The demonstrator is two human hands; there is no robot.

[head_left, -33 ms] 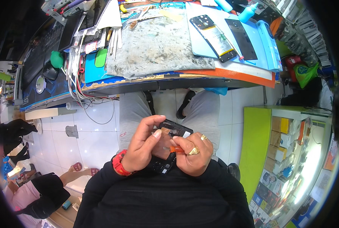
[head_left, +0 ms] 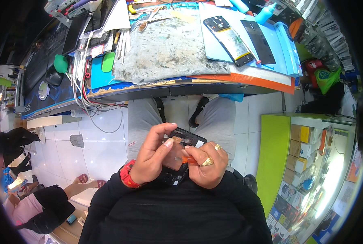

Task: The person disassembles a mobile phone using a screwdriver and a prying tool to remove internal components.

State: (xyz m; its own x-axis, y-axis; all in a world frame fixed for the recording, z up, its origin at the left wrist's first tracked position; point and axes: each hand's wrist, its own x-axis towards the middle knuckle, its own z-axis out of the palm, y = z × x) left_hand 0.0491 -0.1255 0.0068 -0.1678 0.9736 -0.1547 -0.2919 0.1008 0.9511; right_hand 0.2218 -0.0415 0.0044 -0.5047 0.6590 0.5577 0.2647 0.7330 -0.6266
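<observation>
Over my lap, my left hand grips an opened phone housing by its left side, with the thumb across its inside. The housing is black with a copper-coloured middle, and it is tilted with its top end toward the right. Between the closed fingers of my right hand is a small orange-handled tool. Its short tip points left, over the copper-coloured area; whether it touches cannot be made out. My right fingers hide part of the housing's right edge.
Ahead stands a workbench with a stained grey cloth. On a light blue mat lie another opened phone and a dark screen panel. Cables hang at the bench's left. A green-sided display case stands right; a person is at lower left.
</observation>
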